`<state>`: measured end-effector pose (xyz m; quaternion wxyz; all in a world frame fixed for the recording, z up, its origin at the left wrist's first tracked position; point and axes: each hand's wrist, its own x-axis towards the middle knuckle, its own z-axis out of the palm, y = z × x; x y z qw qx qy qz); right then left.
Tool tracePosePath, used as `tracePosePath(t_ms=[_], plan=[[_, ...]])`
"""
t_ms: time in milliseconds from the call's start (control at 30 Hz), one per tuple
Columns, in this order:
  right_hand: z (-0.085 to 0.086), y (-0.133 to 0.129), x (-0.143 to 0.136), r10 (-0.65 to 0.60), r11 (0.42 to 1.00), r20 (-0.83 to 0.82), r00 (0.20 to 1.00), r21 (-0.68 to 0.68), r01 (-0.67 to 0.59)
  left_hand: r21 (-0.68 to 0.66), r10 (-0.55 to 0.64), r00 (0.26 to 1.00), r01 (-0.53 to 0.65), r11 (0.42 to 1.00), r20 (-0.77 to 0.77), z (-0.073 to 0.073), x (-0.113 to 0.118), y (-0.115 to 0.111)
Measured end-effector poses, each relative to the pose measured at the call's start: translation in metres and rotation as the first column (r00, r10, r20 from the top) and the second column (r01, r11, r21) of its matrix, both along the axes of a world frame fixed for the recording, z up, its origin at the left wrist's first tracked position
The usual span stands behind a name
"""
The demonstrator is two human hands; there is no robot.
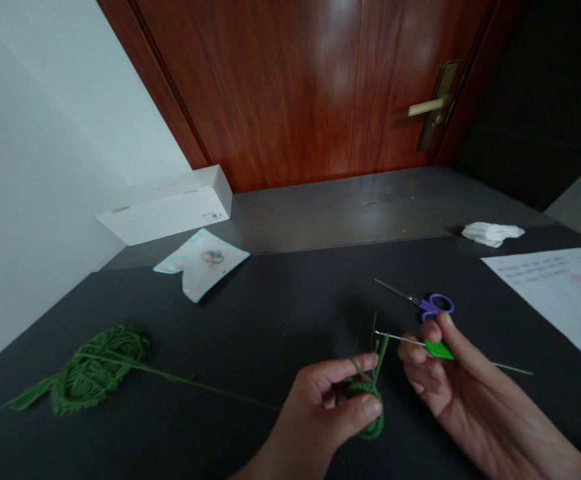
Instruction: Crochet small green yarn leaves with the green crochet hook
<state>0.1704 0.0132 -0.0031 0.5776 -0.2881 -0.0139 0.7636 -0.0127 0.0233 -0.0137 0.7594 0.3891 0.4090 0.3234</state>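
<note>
Between the thumb and fingers of my left hand (328, 403) is a small round piece of green crochet work (370, 427). A green strand runs over that hand's index finger. My right hand (453, 393) grips a crochet hook (440, 349) by its bright green handle, with the metal shaft pointing left. A tall loop of green yarn (382, 357) rises from the crochet piece to the hook's tip. From the left hand a strand stretches leftward to a loose skein of green yarn (100, 367) lying on the dark table.
Purple-handled scissors (428, 307) lie just beyond my right hand. A white packet (208, 263) and a long white box (180, 210) are at the back left. Crumpled white tissue (493, 233) and a printed sheet (560, 287) lie on the right. A wooden door (295, 87) stands behind the table.
</note>
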Motion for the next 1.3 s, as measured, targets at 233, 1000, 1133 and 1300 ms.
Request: tracePosePath(t_ms=[233,1000,1133,1300], plan=[[0.001,0.003,0.005,-0.049,0.998,-0.079,0.996,0.022,0.051,0.024,-0.013,0.992,0.016,1.0,-0.122,0.011,0.0,-0.001],[0.005,0.007,-0.001,-0.021,0.981,0.247,0.969,0.19,-0.027,0.281,-0.011,0.954,0.099,0.955,-0.298,0.02,0.002,-0.005],[0.003,0.007,0.0,0.013,0.971,0.245,0.969,0.227,-0.071,0.258,-0.066,0.979,0.115,0.959,-0.191,0.012,-0.001,-0.005],[0.001,0.009,-0.002,0.038,0.967,0.194,0.98,0.239,-0.085,0.231,-0.067,0.995,0.084,0.969,-0.079,0.011,-0.002,-0.004]])
